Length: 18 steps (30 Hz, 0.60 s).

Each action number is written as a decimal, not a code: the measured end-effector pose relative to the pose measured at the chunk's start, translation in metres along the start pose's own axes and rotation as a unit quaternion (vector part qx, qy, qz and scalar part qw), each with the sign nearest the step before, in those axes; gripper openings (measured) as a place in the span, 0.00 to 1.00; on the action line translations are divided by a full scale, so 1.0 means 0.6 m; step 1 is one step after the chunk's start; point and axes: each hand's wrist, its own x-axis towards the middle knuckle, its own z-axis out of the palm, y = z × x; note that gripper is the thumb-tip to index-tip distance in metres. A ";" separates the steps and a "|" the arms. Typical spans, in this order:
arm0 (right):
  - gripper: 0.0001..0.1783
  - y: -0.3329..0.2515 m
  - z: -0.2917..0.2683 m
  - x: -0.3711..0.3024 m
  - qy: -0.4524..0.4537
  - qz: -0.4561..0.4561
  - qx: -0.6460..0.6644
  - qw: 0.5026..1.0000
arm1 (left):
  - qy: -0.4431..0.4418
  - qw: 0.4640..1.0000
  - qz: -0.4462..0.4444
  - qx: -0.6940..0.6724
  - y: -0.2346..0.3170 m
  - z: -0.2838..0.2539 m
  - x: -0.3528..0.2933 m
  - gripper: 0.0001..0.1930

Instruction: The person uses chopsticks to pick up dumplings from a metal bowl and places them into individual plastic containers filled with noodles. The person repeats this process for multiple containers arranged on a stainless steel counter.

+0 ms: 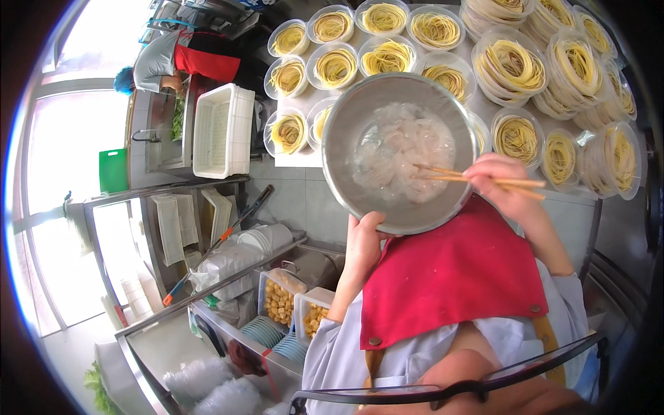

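Observation:
A large steel bowl is tilted in front of me, and pale, translucent, wet pieces lie in it. My left hand is closed on the bowl's near rim. Wooden chopsticks are gripped in my right hand, which is over the bowl's right rim. Their tips touch the pale pieces; I cannot tell whether they pinch one. Beyond the bowl, clear round tubs of coiled yellow strands stand in rows on a white table. The bowl covers part of these rows.
More tubs are stacked at the far right. A white plastic crate stands left of the table. Farther off, a person in a red apron bends over a sink. Bins of golden chunks and stacked plates sit at lower left.

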 end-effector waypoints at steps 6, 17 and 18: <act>0.10 0.015 0.021 -0.001 -0.058 -0.119 -0.186 0.974 | -0.025 0.998 -0.017 0.055 -0.022 0.028 -0.007 0.21; 0.11 0.045 0.006 -0.026 0.232 0.144 0.096 0.957 | -0.070 0.996 -0.038 0.051 -0.017 0.043 -0.001 0.25; 0.11 0.044 0.006 -0.031 0.231 0.147 0.036 0.961 | -0.076 0.995 -0.043 0.057 -0.013 0.038 0.004 0.25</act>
